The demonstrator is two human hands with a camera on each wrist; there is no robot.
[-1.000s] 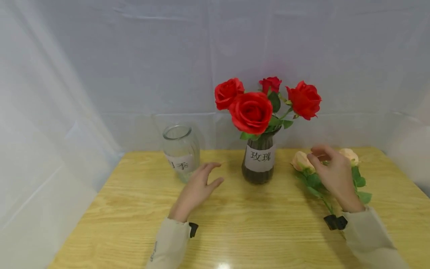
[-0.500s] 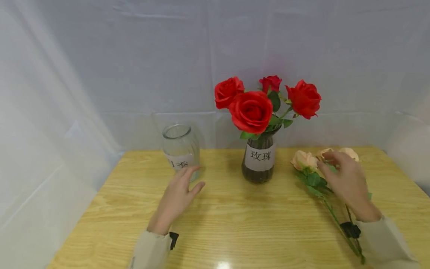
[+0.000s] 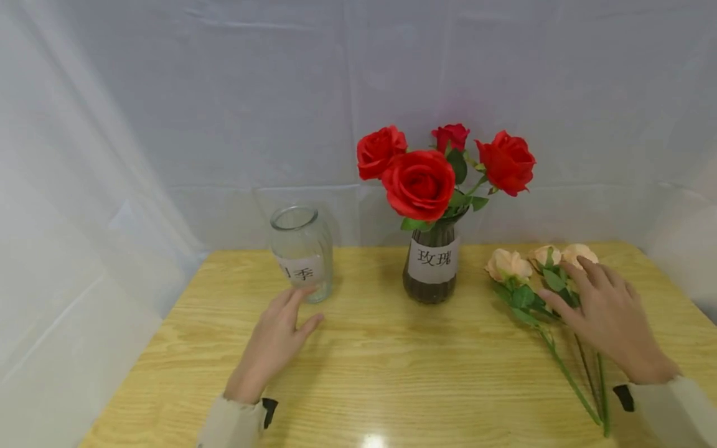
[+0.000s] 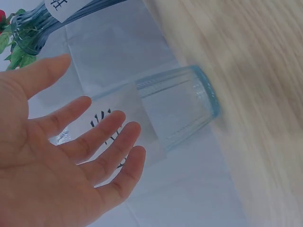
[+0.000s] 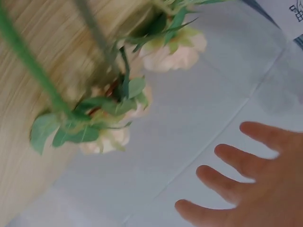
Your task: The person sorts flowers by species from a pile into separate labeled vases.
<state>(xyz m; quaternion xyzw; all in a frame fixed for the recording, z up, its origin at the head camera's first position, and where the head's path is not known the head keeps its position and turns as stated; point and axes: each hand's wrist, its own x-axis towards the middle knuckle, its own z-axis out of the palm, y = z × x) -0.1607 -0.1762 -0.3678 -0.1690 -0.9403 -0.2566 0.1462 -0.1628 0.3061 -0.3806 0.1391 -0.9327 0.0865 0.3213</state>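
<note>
R hand (image 3: 612,313), fingers spread, nr peach roses (image 3: 553,279) rt of dark vase (image 3: 431,291); L hand (image 3: 272,339) ditto, nr clear vase (image 3: 304,246) left of dark vase.

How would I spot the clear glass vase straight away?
Find the wooden table, then the left hand above it. Just beyond that stands the clear vase with a white label. Unlike the dark vase holding red roses, it holds no flowers.

sleeves (image 3: 674,407): pale beige | black wrist pieces (image 3: 623,398): two, small, angular
</note>
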